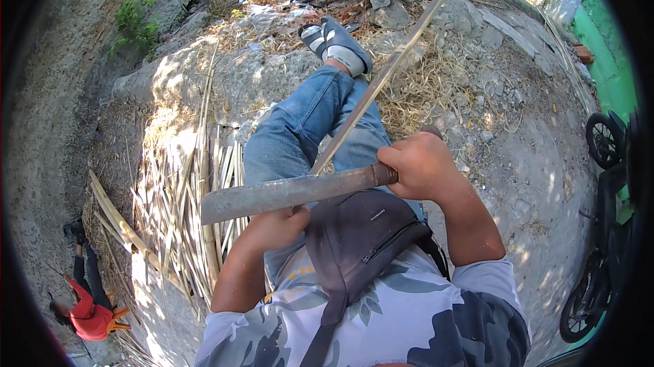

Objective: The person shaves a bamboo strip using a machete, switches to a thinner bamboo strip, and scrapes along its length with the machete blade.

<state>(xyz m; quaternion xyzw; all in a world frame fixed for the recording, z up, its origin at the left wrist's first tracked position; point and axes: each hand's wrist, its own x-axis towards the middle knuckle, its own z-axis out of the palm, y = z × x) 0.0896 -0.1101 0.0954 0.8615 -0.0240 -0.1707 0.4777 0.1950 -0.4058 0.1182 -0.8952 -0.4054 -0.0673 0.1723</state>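
Note:
My right hand point(424, 164) is wrapped around the dark handle of a machete point(286, 193). Its broad, worn blade lies across my lap and points left. A long thin bamboo strip point(381, 84) slants from the upper right down to the blade's upper edge, where it passes out of sight. In line with that strip, my left hand point(278, 227) is closed just below the blade, which partly covers the fingers. Both hands are in front of a dark sling bag point(361, 231) on my chest, above my jeans point(306, 122).
Many split bamboo strips point(180, 210) lie on the ground at my left. Dry shavings point(422, 94) are scattered to the right of my legs. A person in red point(92, 312) sits at the lower left. A motorcycle point(606, 231) stands by a green wall point(606, 47) at right.

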